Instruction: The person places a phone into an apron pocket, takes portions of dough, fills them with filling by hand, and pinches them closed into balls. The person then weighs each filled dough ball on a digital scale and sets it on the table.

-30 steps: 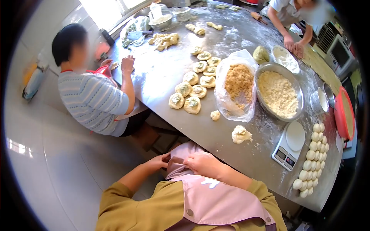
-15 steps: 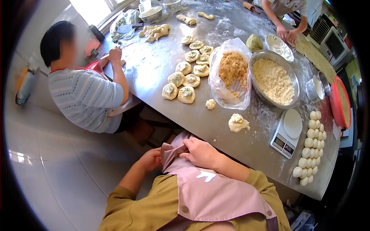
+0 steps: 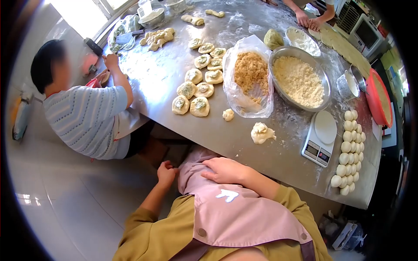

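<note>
At the left edge of the pink apron (image 3: 244, 213), my left hand (image 3: 166, 173) has its fingers curled together; what they hold, if anything, is too small to make out. My right hand (image 3: 224, 170) lies fairly flat on the apron's upper part, its thumb apart from the fingers. Both hands are below the metal table's near edge. Nearest on the table are a lump of dough (image 3: 262, 133) and a smaller piece (image 3: 228, 114). Beyond them lie several flat dough rounds with a green-flecked topping (image 3: 199, 107).
A bag of brown crumbs (image 3: 251, 76), a bowl of pale crumbs (image 3: 300, 80), a scale (image 3: 320, 138), dough balls (image 3: 346, 158) and a red basin (image 3: 379, 98) are on the table (image 3: 196, 130). One person (image 3: 82, 117) sits left; another's hands (image 3: 309, 21) press dough.
My left hand has moved left and down from the apron's bunched fold. My right hand has loosened from the cloth and flattened on it. The view has shifted.
</note>
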Action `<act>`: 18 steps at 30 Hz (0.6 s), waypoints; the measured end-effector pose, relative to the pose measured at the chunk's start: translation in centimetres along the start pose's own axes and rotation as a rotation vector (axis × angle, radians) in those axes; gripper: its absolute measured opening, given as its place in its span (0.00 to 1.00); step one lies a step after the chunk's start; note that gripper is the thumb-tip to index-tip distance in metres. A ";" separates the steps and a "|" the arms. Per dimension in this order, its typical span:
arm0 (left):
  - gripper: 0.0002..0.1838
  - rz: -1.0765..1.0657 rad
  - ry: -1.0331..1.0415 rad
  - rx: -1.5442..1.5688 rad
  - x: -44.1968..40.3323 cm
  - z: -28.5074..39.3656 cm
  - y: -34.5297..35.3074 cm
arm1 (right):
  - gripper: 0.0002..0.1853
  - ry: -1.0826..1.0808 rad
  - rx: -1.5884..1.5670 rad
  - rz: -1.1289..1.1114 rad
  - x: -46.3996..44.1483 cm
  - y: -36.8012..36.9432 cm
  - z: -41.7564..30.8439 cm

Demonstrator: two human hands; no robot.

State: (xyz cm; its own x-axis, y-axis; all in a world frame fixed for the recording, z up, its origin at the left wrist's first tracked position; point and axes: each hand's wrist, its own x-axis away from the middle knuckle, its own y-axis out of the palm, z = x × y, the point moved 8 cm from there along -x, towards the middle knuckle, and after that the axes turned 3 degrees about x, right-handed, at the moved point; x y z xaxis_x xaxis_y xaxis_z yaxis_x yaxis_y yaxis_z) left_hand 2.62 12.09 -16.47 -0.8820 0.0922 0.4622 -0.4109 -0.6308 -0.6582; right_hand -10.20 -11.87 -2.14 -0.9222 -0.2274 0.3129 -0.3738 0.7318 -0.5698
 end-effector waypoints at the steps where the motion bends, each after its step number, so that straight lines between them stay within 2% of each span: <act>1: 0.24 0.111 0.186 -0.014 0.4 3.3 -1.1 | 0.27 -0.009 -0.013 0.067 1.0 -1.1 0.1; 3: 0.21 0.365 0.574 0.083 2.7 10.6 -3.8 | 0.26 -0.008 -0.099 0.205 2.7 -2.9 0.7; 4: 0.20 0.371 0.661 0.197 2.6 13.3 -4.3 | 0.25 -0.016 -0.118 0.265 3.4 -4.1 1.2; 7: 0.23 0.506 0.841 0.037 2.6 22.0 -5.1 | 0.22 0.087 -0.201 0.371 5.2 -6.7 2.9; 8: 0.26 0.553 0.813 -0.055 1.4 23.7 -4.8 | 0.22 0.116 -0.205 0.410 5.8 -7.5 3.3; 10: 0.29 0.587 0.614 -0.129 -2.2 24.9 -3.4 | 0.21 0.182 -0.219 0.469 7.0 -9.4 4.3; 13: 0.28 0.468 0.569 -0.314 -5.8 26.6 -0.9 | 0.19 0.286 -0.216 0.538 8.9 -13.0 5.3; 16: 0.25 0.169 0.531 -0.089 -6.7 27.7 -0.8 | 0.18 0.270 -0.181 0.785 10.1 -16.3 8.5; 18: 0.24 0.162 0.510 -0.020 -6.1 28.3 -1.2 | 0.18 0.281 -0.153 0.876 9.3 -19.0 9.3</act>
State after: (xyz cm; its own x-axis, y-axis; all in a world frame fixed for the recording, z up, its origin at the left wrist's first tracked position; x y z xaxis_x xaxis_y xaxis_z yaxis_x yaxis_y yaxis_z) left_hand 15.04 -9.50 -1.65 -0.9327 0.3606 0.0097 -0.2603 -0.6539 -0.7104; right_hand -12.62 -33.85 4.48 -0.8036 0.5951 0.0032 0.4793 0.6503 -0.5894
